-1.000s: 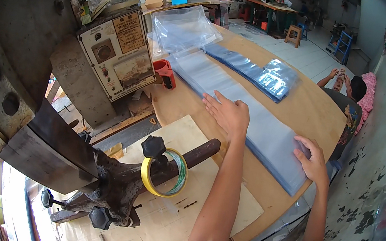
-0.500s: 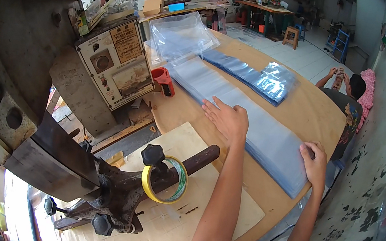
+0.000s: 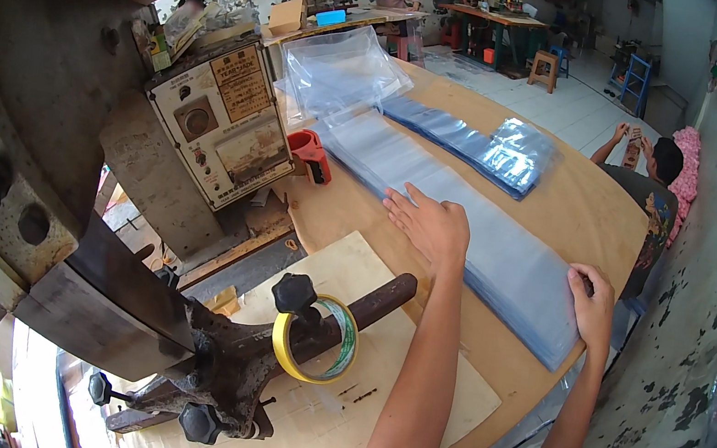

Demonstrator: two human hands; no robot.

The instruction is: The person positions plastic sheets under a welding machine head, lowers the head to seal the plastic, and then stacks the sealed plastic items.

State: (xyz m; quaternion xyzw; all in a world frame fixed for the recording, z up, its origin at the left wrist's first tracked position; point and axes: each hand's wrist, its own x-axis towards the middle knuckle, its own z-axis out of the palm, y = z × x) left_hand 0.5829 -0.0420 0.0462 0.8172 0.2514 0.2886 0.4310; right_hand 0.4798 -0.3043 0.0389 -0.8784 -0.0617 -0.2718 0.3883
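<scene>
A long stack of clear plastic sheets lies slantwise across the brown-covered table. My left hand rests flat on the near edge of the stack, about midway along, fingers stretched out. At the stack's right end is my right hand, its fingers curled in against the edge. Something dark shows between its fingers and thumb, too small to name. Behind this stack lies a narrower bluish plastic stack, with shiny folded plastic on its right end.
A heavy press machine with a yellow tape roll on its bar stands at the left. Near its control box is a red tape dispenser. Clear plastic bags lie behind. A co-worker sits beyond the table's right edge.
The whole view has shifted slightly to the right and down. Both hands keep their places on the plastic stack.
</scene>
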